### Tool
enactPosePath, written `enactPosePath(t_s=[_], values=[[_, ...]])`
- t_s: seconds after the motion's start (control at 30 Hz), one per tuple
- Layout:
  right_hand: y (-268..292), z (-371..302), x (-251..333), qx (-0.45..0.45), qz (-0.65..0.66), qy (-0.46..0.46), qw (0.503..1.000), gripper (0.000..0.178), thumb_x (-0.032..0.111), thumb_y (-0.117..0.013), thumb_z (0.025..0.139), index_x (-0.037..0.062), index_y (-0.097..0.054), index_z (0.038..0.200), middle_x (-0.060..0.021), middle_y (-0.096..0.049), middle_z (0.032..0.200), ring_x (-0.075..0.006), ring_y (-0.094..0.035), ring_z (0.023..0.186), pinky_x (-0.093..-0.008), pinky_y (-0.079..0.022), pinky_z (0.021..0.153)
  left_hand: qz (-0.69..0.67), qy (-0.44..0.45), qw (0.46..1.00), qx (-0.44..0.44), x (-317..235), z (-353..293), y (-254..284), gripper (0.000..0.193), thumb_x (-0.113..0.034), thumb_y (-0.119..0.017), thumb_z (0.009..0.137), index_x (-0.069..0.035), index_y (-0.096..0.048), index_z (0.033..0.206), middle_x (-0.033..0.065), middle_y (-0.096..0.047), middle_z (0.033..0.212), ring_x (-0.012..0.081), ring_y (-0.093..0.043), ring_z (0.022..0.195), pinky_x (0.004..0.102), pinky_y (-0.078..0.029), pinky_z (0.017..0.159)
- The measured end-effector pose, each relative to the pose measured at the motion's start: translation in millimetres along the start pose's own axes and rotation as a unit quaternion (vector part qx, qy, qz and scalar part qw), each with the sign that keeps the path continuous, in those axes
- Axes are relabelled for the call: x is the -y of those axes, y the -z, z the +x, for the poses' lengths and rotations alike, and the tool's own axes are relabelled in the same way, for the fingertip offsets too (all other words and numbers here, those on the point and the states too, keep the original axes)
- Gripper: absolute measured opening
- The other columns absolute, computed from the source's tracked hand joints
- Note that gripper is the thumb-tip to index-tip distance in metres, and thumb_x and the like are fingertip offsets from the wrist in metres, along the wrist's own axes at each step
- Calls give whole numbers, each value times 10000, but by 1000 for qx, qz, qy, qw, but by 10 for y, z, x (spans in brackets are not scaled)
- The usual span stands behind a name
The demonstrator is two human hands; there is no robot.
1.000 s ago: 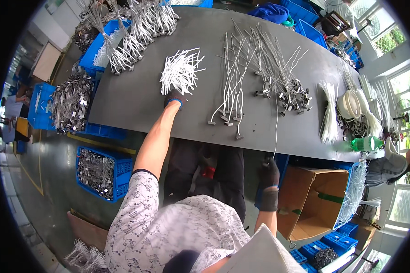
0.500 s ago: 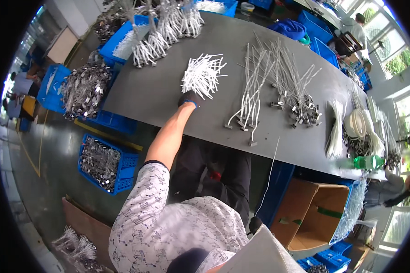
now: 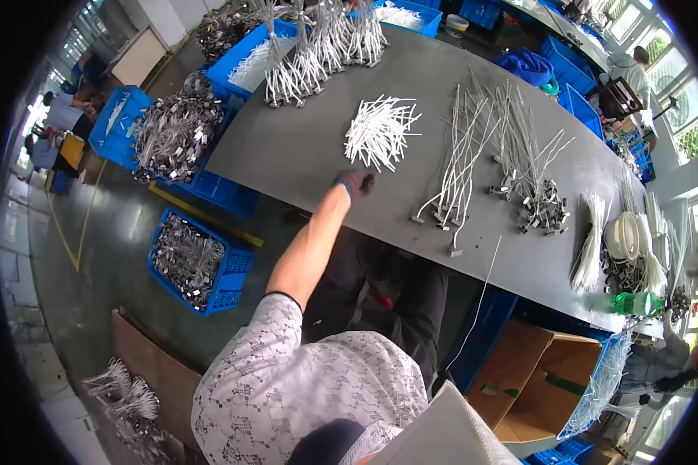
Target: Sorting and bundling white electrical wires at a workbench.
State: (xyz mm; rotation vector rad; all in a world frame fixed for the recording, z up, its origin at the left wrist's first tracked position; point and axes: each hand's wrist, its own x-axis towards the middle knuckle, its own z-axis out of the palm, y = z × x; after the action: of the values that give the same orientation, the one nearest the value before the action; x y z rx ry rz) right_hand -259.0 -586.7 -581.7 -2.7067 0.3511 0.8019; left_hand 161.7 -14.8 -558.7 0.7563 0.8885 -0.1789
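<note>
My left hand [image 3: 354, 184], in a dark glove, is over the near side of the grey table [image 3: 295, 159]. Its fingers look loosely bent and a little apart, with nothing showing in them. Just beyond it lies a loose heap of short white strips [image 3: 381, 132]. My right hand [image 3: 441, 381], a dark gloved shape low beside my body, is partly covered by a pale brim. From it a long thin white strand [image 3: 473, 318] runs up past the table edge; the hand appears closed on its lower end. Right of the heap lie long pale strands with dark end pieces [image 3: 450, 209].
Bundled strands [image 3: 318, 66] stand at the far left of the table. More strands with metal ends [image 3: 539, 201] lie toward the right, near a green bottle [image 3: 638, 303]. A blue crate [image 3: 236, 271] is on the floor at left, an open cardboard box [image 3: 531, 380] at lower right.
My left hand has drawn back from the near edge of the white heap toward the table's front edge. The whole view has shifted, so things appear farther right.
</note>
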Motion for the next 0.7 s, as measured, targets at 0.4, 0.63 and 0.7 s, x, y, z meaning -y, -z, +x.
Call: enactPosePath(t_s=[0.4,0.63,0.7], values=[[917,618,1147,-177,-27,287,941,131,169,-541,930,104,-631,999,-200,-694,939,-414,-683,874,-502,-547,698,-42,-182,973,138,1136,-1586,-1993,114,-128,-626,978,-19,-593,985,135,-709,880,272,-726,680,408,-614,558],[812,426,709,-76,-78,144,984,143,182,-552,915,110,-655,981,-196,-710,885,-417,-697,846,-513,-550,705,-16,-443,888,119,930,-1829,-2040,119,-142,-597,1007,-32,-563,978,111,-702,856,216,-721,663,364,-610,585],[714,421,631,-74,-58,130,987,160,187,-537,926,100,-661,976,-200,-716,899,-421,-696,862,-530,-546,718,11,-394,905,159,989,-1828,-2015,132,-134,-608,1004,-29,-556,944,98,-701,837,198,-720,669,331,-609,612]])
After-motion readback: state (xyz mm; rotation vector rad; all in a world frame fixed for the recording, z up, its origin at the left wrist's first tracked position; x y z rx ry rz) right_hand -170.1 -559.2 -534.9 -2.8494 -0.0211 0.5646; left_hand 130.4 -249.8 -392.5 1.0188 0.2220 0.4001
